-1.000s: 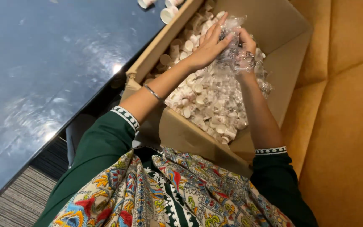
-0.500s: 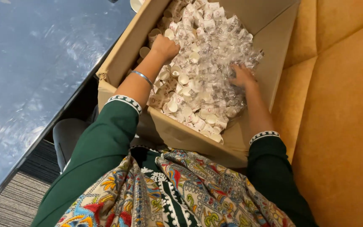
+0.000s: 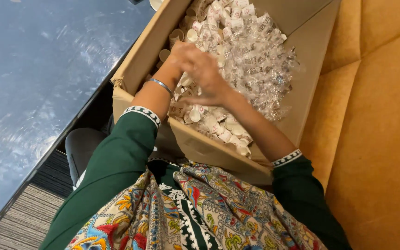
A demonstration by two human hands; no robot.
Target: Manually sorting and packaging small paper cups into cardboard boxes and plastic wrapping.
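Mustard-yellow upholstery runs along one side of the cardboard box that sits in front of me, and a dark glossy tabletop lies along its other side. Inside the box, filling most of it, is a heap of small paper cups, white with faint print, many bundled in crinkly clear plastic wrap. I judge them very light and easily crushed, so a loose scoop under a bundle or a gentle pinch on the wrap would serve better than a squeeze; the film looks slippery and soft. My right hand reaches across the heap near the box's table-side wall, fingers half curled and resting on the cups, though whether they have actually closed on any I cannot tell. My left hand is pushed down among the cups against that same wall, mostly hidden by the right, so its grip is unclear too. A silver bangle circles the left wrist above a green sleeve.
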